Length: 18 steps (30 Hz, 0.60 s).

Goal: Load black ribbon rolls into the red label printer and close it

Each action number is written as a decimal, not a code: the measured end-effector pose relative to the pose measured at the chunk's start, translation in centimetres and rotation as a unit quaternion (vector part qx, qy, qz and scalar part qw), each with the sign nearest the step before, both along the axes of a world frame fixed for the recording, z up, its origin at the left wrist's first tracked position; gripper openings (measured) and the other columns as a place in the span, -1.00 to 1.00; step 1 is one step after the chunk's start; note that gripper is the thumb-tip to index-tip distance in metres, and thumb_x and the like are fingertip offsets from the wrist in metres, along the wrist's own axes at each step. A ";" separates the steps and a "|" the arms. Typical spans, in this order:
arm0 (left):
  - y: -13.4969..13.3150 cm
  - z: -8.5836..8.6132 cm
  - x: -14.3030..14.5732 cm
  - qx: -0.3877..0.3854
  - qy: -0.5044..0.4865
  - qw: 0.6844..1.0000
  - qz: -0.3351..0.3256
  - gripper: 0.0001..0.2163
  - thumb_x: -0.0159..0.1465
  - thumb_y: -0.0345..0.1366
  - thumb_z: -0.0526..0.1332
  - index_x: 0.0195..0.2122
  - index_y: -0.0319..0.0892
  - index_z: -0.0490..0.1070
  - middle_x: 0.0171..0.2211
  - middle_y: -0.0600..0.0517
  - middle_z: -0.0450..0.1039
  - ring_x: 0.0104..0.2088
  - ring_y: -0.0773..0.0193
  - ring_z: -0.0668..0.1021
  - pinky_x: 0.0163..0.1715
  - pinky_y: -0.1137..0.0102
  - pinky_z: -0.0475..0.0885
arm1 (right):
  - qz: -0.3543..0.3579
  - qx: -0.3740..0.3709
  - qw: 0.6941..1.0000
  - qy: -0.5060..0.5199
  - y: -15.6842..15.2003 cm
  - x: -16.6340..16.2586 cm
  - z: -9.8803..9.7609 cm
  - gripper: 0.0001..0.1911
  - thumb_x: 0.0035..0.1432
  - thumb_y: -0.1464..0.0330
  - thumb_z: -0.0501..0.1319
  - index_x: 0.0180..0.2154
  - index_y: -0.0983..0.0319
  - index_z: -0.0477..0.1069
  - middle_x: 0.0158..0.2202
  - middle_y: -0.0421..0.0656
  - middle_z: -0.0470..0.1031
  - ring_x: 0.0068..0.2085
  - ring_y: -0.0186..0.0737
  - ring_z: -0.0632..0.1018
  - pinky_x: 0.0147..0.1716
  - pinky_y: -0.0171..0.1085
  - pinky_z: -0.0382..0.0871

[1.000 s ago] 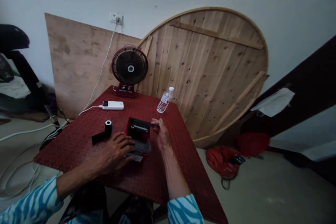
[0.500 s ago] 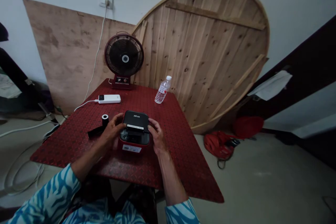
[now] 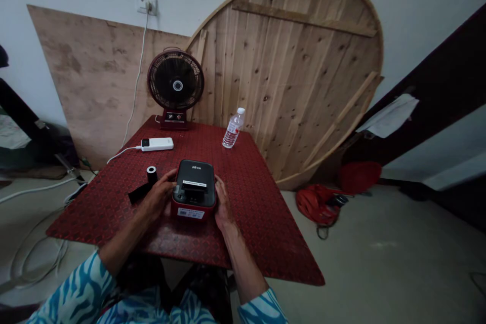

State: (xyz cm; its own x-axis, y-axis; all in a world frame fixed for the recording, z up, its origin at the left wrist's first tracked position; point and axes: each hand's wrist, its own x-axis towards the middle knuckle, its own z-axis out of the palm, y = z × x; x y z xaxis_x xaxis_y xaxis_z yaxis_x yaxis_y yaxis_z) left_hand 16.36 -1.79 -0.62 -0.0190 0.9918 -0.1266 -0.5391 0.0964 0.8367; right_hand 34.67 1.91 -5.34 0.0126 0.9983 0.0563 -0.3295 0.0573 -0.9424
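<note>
Both sides of the black-and-red device [image 3: 194, 201], near on the red table [image 3: 266, 243], have a hand alongside: left hand [image 3: 162, 191] and right hand [image 3: 223, 200] loosely curved, neither pinching, though I can't tell how firmly they touch. A second ago its inside showed; now the black lid [image 3: 197, 173] covers it, so the closing looks done, with the black roll [image 3: 152, 174] lying outside to the left

A boxy red device [image 3: 195, 197] with a closed black lid [image 3: 197, 169] sits upright on the worktop [image 3: 258, 212], a white strip across its top and a printed label [image 3: 190, 213] on its near side.
</note>
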 end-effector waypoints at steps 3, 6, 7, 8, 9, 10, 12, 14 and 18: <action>-0.1 -0.7 -0.6 0.018 -0.001 1.000 -0.020 -0.43 -0.01 -0.49 0.22 0.09 -0.18 0.32 -0.18 -0.04 0.56 -0.31 0.25 0.60 -0.38 0.44 0.44 | -0.007 -0.004 1.000 0.006 -0.3 0.0 -1.6 -0.53 0.10 0.04 0.16 -0.01 0.10 0.40 0.06 -0.18 0.47 0.10 -0.13 0.43 0.06 -0.14 0.27; 0.3 -1.1 -0.8 0.022 0.003 1.000 -0.014 -0.47 -0.03 -0.52 0.21 0.03 -0.17 0.37 -0.10 -0.07 0.53 -0.23 0.19 0.59 -0.31 0.40 0.46 | -0.024 0.009 1.000 -0.016 -0.6 -0.1 -2.1 -0.51 0.13 0.02 0.12 0.01 0.12 0.40 0.08 -0.16 0.45 0.12 -0.12 0.40 0.09 -0.13 0.22; 0.4 -1.2 -0.9 0.023 0.003 1.000 -0.015 -0.48 -0.03 -0.52 0.20 0.01 -0.17 0.38 -0.07 -0.08 0.52 -0.19 0.17 0.59 -0.28 0.39 0.47 | -0.029 0.011 0.999 -0.025 -0.7 -0.1 -2.1 -0.50 0.13 0.01 0.11 0.01 0.13 0.40 0.09 -0.15 0.45 0.12 -0.12 0.40 0.10 -0.13 0.20; 0.5 -1.1 -0.9 0.023 0.003 1.000 -0.018 -0.49 -0.04 -0.52 0.20 0.00 -0.17 0.38 -0.05 -0.09 0.51 -0.16 0.15 0.58 -0.25 0.36 0.47 | -0.034 0.012 0.999 -0.032 -0.7 -0.2 -2.1 -0.49 0.14 0.01 0.10 0.02 0.13 0.40 0.09 -0.15 0.45 0.13 -0.12 0.40 0.11 -0.13 0.19; 0.5 -1.1 -0.8 0.022 0.005 1.000 -0.020 -0.48 -0.04 -0.52 0.20 0.01 -0.16 0.38 -0.03 -0.09 0.50 -0.14 0.13 0.58 -0.22 0.34 0.47 | -0.038 0.010 0.999 -0.035 -0.8 -0.2 -2.1 -0.49 0.14 0.01 0.10 0.03 0.14 0.39 0.09 -0.15 0.45 0.12 -0.12 0.40 0.11 -0.14 0.19; 0.5 -1.0 -0.8 0.019 0.009 1.000 -0.019 -0.48 -0.05 -0.52 0.20 0.01 -0.16 0.38 -0.02 -0.10 0.49 -0.13 0.12 0.58 -0.20 0.32 0.47 | -0.042 0.006 0.998 -0.036 -0.8 -0.3 -2.0 -0.48 0.14 0.01 0.09 0.03 0.14 0.39 0.08 -0.14 0.45 0.11 -0.12 0.41 0.10 -0.14 0.20; 0.5 -0.8 -0.8 0.013 0.021 1.000 -0.011 -0.45 -0.06 -0.51 0.20 0.03 -0.15 0.37 0.00 -0.10 0.48 -0.11 0.10 0.57 -0.16 0.29 0.46 | -0.047 0.001 0.998 -0.034 -0.9 -0.3 -2.0 -0.48 0.15 0.00 0.09 0.02 0.15 0.39 0.07 -0.14 0.46 0.10 -0.11 0.42 0.09 -0.14 0.21; 0.4 -0.5 -0.8 0.006 0.036 0.999 -0.006 -0.42 -0.07 -0.50 0.21 0.05 -0.15 0.35 0.02 -0.11 0.47 -0.09 0.08 0.56 -0.13 0.27 0.45 | -0.049 -0.001 0.998 -0.031 -0.9 -0.3 -2.0 -0.49 0.14 0.00 0.10 0.01 0.15 0.40 0.05 -0.14 0.47 0.08 -0.12 0.43 0.07 -0.15 0.23; 0.4 -0.2 -0.7 0.001 0.052 0.999 -0.002 -0.40 -0.09 -0.48 0.20 0.07 -0.15 0.33 0.01 -0.13 0.46 -0.09 0.05 0.56 -0.14 0.25 0.45 | -0.050 -0.007 0.998 -0.023 -1.0 -0.5 -2.0 -0.49 0.14 0.00 0.10 0.01 0.15 0.40 0.01 -0.14 0.51 0.03 -0.14 0.46 0.01 -0.19 0.27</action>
State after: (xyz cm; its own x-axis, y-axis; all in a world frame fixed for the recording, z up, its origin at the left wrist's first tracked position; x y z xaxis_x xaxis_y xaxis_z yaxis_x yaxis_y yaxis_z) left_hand 15.67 -1.38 -0.80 -0.0284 0.9920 -0.1231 -0.4490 0.0974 0.8882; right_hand 34.22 0.92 -7.39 0.1094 0.9930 0.0454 -0.2794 0.0745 -0.9573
